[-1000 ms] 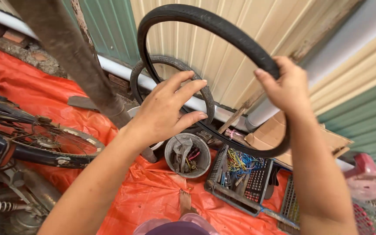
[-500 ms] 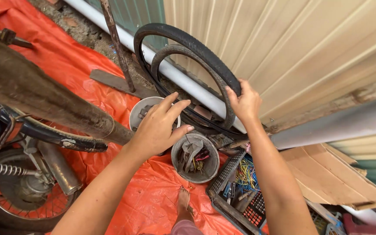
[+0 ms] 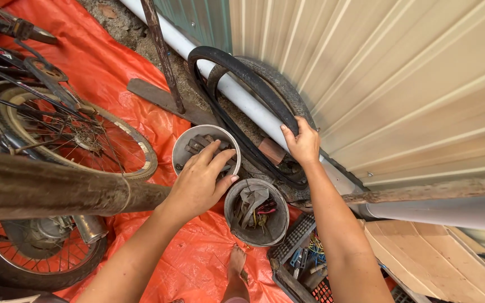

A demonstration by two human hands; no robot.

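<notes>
Black rubber first: a bicycle tyre (image 3: 237, 70) leans on edge against the white pipe (image 3: 237, 92) and the corrugated metal wall (image 3: 411, 73), with a second, more worn tyre (image 3: 287, 92) tucked behind it. I see the right hand (image 3: 303, 143) clamped on the front tyre's rim, fingers curled over the top and thumb underneath. The left hand (image 3: 200, 179) is released, fingers spread, hovering over the rim of a grey bucket of metal parts (image 3: 189, 143); I cannot tell whether it touches. A second grey bucket (image 3: 256, 213), holding rags and tools, stands just beside it on the orange tarp (image 3: 197, 264). A spoked bicycle wheel (image 3: 79, 134) lies to the left. A black crate of small tools (image 3: 304, 261) sits near the right forearm. A bare foot (image 3: 236, 264) rests on the tarp below.
</notes>
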